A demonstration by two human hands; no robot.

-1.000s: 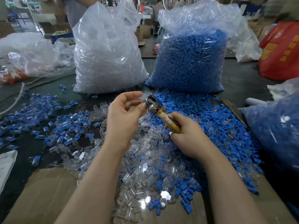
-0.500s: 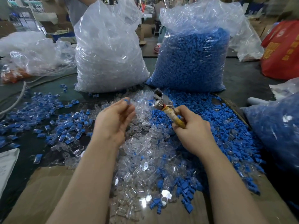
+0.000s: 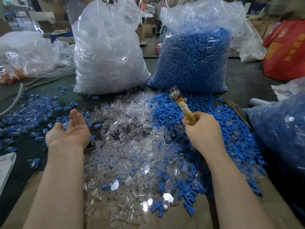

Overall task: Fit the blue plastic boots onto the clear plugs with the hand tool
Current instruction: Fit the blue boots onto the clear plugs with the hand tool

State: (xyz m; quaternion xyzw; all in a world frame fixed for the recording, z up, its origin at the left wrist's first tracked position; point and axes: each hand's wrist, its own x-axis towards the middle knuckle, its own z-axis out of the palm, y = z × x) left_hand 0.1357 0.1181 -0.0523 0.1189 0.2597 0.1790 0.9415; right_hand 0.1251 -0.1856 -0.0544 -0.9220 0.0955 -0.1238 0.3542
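Left hand (image 3: 71, 131) fingers now spreading flat, palm up, empty: finished piece apparently tossed toward desk's left edge. Right hand (image 3: 203, 131) gripping hand tool (image 3: 180, 103), lifting away. Clear plugs (image 3: 125, 129) mid-desk, blue boots (image 3: 206, 116) right. Next pair needed.

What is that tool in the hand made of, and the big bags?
The hand tool looks like shiny metal at its head, glinting silver; its handle seems wrapped in yellowish, worn tape or cloth. The two big bags look like thin clear plastic film, crinkled and glossy.
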